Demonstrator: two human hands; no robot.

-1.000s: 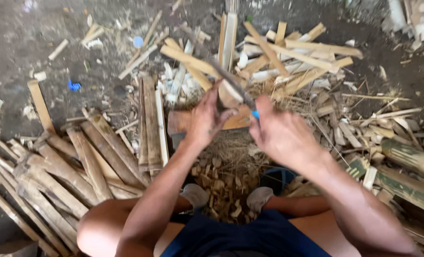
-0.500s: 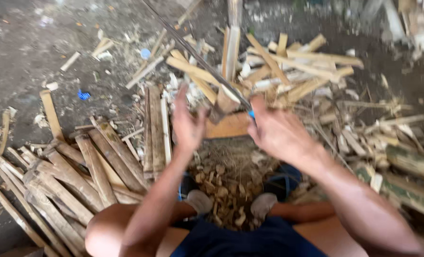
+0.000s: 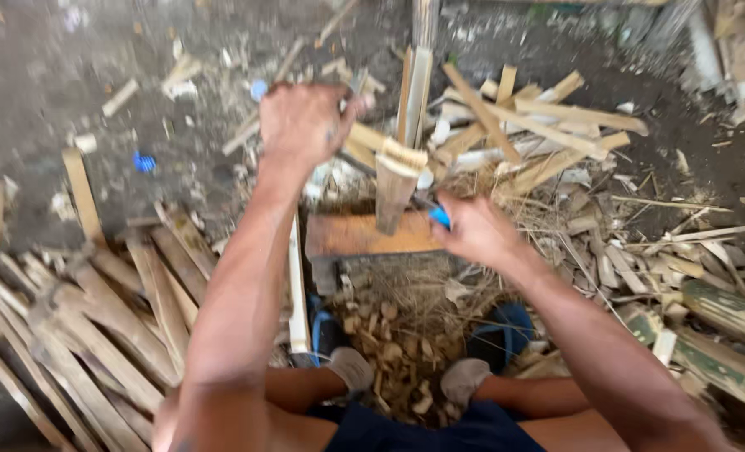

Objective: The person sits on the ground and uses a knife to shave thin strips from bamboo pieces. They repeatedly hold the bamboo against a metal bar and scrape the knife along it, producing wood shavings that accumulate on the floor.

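The left hand (image 3: 305, 121), closed, is lifting at 11 o'clock of the upright bamboo piece (image 3: 396, 188) on the wooden block (image 3: 347, 236), while the right hand (image 3: 473, 234) is gripping a blue-handled blade (image 3: 440, 218) at its 3 o'clock, so the splitting step is in hand and a square strike appears needed.

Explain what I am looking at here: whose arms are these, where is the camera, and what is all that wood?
The camera sits on a person's head and looks down, so both arms are the wearer's own. The left hand is raised with its grip closed on a blurred, thin object. The right hand holds a blue-handled tool against an upright wooden piece standing on a flat wooden block. Split wooden slats and chips cover the dirt floor.
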